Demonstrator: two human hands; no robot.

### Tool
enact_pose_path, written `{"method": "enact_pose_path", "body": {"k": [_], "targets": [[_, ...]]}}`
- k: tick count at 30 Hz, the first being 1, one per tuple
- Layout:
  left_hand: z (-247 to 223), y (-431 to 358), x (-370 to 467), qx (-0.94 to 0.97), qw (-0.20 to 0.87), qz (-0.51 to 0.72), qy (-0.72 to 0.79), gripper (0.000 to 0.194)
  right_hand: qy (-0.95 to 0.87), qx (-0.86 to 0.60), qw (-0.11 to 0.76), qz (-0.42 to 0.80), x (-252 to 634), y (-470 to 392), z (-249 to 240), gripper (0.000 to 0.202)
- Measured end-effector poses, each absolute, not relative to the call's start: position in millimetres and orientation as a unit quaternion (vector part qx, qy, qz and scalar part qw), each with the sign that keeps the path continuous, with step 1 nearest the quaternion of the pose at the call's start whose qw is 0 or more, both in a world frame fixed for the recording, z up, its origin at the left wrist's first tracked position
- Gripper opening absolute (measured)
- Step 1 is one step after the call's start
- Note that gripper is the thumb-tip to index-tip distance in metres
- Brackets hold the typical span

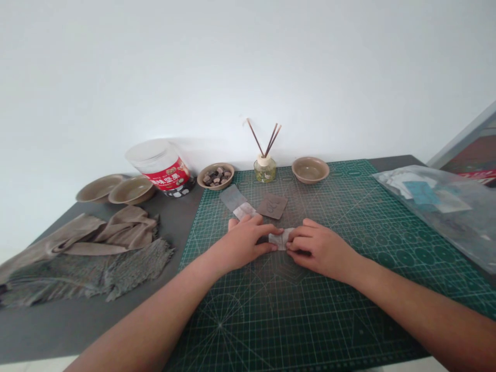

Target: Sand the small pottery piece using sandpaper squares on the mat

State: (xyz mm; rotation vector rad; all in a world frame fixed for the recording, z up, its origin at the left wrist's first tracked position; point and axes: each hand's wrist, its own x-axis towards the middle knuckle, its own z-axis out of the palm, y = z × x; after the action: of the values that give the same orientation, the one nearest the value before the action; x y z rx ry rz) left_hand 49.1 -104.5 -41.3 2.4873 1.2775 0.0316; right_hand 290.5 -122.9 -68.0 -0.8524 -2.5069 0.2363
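Observation:
A small pale grey piece of fabric (280,239) lies on the green cutting mat (294,315) between both hands. My left hand (248,240) pinches its left edge between thumb and index finger, with the other fingers spread over the mat. On the right edge, the closed fingertips of my right hand (314,245) grip the same piece. Just beyond my left fingers lie a grey fabric piece (231,197) and a lighter piece (245,210). A brown square (273,205) with a dark drawn mark sits behind the pale piece.
Along the wall stand a bowl of small blocks (216,176), a reed diffuser (265,168), a bowl (310,170) and a red-labelled jar (165,168). Two more bowls (132,190) and crumpled cloths (96,253) are at left. A clear plastic bag (445,206) lies at right.

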Motion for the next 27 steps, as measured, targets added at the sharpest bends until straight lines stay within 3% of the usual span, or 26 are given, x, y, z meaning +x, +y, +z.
{"method": "enact_pose_path", "body": {"k": [27], "targets": [[-41.3, -104.4, 50.6, 0.876, 0.179, 0.017, 0.448, 0.037, -0.906, -0.326, 0.252, 0.099, 291.9, -121.1, -66.2, 0.012]]}}
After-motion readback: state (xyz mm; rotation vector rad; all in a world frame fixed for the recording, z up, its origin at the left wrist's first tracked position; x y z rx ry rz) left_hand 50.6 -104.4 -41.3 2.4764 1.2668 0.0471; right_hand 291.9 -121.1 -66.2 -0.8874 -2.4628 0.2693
